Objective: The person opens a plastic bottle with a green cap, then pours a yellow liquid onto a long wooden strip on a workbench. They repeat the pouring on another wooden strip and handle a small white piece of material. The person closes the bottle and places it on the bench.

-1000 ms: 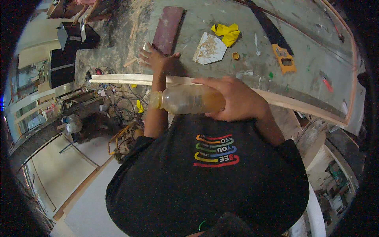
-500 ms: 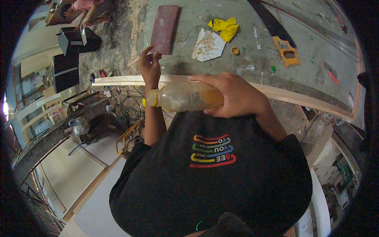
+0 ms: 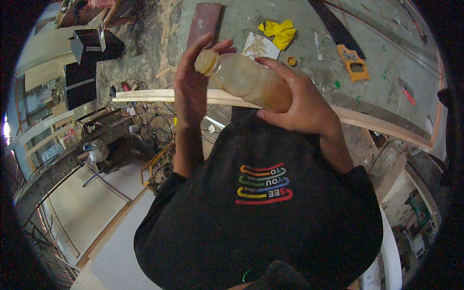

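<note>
My right hand (image 3: 309,104) is wrapped round the lower part of a clear plastic bottle (image 3: 239,75) with an amber substance toward its base. The bottle lies tilted, its yellowish neck end pointing up and left. Beside that neck my left hand (image 3: 189,89) is held up, fingers stretched and apart, holding nothing. Beyond my hands, on the grey-green tabletop (image 3: 309,77), are a dark red board (image 3: 203,24), a white broken slab with brown smears (image 3: 261,46) and a crumpled yellow cloth or glove (image 3: 279,33). A small round yellow-brown lid-like piece (image 3: 291,61) lies close by.
A handsaw with an orange handle (image 3: 354,67) and a red-handled tool (image 3: 409,96) lie to the right. Pale wooden strips (image 3: 150,95) run along the table's near edge. Tangled cables (image 3: 154,121) cover the floor at left. Another person's arm (image 3: 115,14) shows at the far left.
My right hand has moved the bottle forward and right, tilting its neck upward. My left hand has risen from near the red board to beside the bottle's neck, and its fingers have spread.
</note>
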The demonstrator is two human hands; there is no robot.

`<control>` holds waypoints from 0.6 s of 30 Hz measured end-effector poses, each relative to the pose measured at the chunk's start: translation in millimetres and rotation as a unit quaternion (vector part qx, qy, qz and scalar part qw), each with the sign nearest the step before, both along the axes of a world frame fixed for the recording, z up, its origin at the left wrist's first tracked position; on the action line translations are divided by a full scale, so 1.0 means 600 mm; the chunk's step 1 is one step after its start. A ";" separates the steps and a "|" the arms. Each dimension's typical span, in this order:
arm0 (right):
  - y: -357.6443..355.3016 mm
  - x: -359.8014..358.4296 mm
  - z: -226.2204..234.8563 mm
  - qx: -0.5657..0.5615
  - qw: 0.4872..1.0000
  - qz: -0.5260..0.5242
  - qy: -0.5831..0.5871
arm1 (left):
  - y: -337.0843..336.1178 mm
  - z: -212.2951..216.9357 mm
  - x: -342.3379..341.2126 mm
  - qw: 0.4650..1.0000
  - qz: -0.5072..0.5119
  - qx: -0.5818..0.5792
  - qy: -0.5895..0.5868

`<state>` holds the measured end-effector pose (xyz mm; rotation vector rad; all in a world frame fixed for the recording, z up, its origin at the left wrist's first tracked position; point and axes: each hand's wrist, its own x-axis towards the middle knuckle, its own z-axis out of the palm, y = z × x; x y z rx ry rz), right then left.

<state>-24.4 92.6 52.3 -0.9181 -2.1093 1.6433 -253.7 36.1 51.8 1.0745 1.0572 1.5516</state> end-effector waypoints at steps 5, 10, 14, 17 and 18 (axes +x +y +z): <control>-0.011 -0.032 -0.019 0.007 0.997 -0.053 0.061 | 0.018 0.025 0.093 0.988 0.056 -0.032 -0.141; -0.019 -0.048 -0.029 -0.004 0.979 -0.118 0.164 | 0.051 0.021 0.096 0.997 0.028 0.006 -0.065; -0.014 -0.036 -0.021 0.021 0.985 -0.111 0.130 | 0.051 0.025 0.098 0.996 -0.002 0.060 -0.062; -0.011 -0.031 -0.014 -0.047 0.980 -0.094 0.170 | 0.039 0.024 0.095 0.999 -0.006 0.041 -0.022; -0.011 -0.029 -0.011 -0.099 0.971 -0.088 0.197 | 0.041 0.019 0.095 0.999 -0.003 0.047 0.000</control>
